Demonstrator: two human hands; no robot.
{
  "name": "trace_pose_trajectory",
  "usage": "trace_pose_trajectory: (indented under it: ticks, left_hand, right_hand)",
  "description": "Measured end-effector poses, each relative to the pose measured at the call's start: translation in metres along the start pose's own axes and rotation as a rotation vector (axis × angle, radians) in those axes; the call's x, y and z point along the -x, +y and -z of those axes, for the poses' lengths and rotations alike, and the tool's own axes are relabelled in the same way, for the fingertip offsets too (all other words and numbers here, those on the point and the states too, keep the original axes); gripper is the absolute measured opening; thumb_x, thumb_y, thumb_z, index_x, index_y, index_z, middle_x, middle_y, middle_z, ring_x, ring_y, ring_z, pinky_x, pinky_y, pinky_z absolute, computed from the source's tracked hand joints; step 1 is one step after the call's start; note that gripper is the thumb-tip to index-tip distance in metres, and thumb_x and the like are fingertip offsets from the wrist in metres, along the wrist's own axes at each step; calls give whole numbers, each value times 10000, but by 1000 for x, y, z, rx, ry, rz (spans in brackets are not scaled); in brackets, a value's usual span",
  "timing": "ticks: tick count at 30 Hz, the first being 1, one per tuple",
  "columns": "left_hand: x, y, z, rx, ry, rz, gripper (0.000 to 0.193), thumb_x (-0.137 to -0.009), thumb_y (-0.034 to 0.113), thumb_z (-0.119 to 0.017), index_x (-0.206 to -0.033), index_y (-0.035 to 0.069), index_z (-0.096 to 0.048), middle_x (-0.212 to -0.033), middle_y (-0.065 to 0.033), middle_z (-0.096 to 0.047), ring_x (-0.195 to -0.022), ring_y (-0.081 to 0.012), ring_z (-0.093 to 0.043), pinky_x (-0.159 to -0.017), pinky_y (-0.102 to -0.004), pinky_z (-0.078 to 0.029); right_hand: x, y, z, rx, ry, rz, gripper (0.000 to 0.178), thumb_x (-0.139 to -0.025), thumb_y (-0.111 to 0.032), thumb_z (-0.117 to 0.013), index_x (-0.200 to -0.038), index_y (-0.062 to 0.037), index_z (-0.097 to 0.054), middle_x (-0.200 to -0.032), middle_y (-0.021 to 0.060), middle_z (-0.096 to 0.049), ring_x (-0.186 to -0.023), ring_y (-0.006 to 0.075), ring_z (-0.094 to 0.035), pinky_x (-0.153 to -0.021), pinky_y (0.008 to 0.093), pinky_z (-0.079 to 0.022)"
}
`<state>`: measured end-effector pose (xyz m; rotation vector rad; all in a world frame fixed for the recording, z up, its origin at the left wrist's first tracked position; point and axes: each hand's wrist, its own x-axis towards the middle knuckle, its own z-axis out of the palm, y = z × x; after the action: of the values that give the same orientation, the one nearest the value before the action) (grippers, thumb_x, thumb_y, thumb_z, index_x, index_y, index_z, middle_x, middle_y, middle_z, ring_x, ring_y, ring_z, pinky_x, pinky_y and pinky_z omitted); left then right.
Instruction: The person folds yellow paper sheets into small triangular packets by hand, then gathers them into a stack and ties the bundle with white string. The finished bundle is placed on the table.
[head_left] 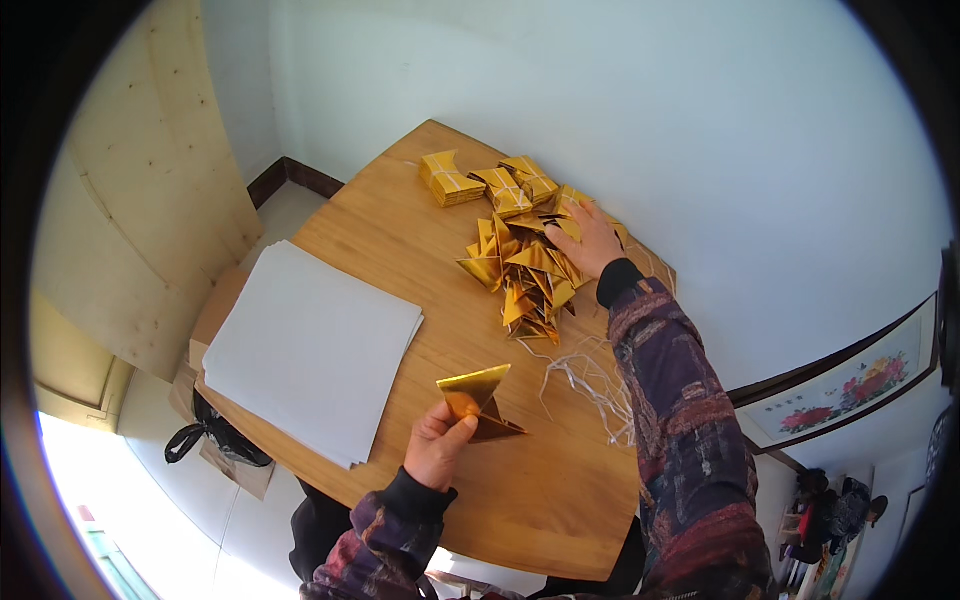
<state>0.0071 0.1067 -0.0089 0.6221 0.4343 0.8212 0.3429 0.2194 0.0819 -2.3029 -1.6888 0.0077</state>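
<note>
My left hand (436,446) pinches a folded gold paper piece (465,400) above the near part of the table, thumb in front. The paper stands partly unfolded, with a flat flap at the top and a pointed fold to the right. At the far right, my right hand (593,243) reaches over a loose heap of folded gold paper pieces (535,285), thumb and fingers apart. Its fingertips are at the heap's upper edge; whether they touch a piece I cannot tell. Behind the heap lie several bundles of gold paper (450,180) tied with white string.
A stack of large white sheets (310,350) covers the table's left side. Loose white strings (590,385) lie tangled beneath my right forearm. The wooden table (360,225) meets a pale wall. A black plastic bag (225,435) and cardboard are beyond its left edge.
</note>
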Motion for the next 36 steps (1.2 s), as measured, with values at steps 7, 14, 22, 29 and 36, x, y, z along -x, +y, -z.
trace_pose_trajectory:
  ticks: [7, 14, 22, 29, 36]
  left_hand:
    - [-5, 11, -4, -83, -16, 114, 174, -899, 30, -607, -1071, 38, -629, -969, 32, -619, -873, -58, -521, -827, -222, -415]
    - [-2, 10, -6, -138, 37, 127, 201, -891, 20, -611, -1091, 40, -626, -979, 32, -619, -869, -54, -516, -825, -213, -405]
    - [-2, 8, 4, -77, 16, 99, 275, -865, -24, -582, -1137, 7, -601, -1093, -30, -627, -1016, -142, -558, -953, -284, -395]
    - [0, 10, 14, -30, -15, 161, 281, -868, 23, -583, -1145, -27, -584, -1061, -126, -652, -1006, -223, -599, -941, -346, -429]
    - [0, 10, 10, 23, 43, 205, 290, -873, 27, -587, -1160, -14, -574, -1080, -122, -648, -1008, -243, -612, -947, -367, -444]
  right_hand:
    - [-11, -35, -40, 90, -275, -93, 752, -813, -659, -528, -1385, -177, -453, -1459, 64, -366, -1318, 395, -323, -1025, 622, -300]
    - [50, -60, -30, 101, -414, 49, 732, -857, -645, -483, -1404, -162, -419, -1435, 104, -380, -1256, 412, -381, -1004, 558, -361]
    - [2, 18, 3, -315, -99, 8, 660, -915, -513, -489, -1326, 3, -465, -1313, 218, -517, -1240, 371, -465, -1053, 400, -360]
    - [-37, 125, -46, 208, 10, -371, 487, -921, -408, -497, -1335, -151, -504, -1402, 193, -425, -1301, 361, -385, -1068, 501, -309]
    - [-42, 147, -58, 274, 61, -360, 392, -936, -373, -496, -1229, -118, -551, -1234, 162, -563, -1173, 351, -505, -977, 483, -394]
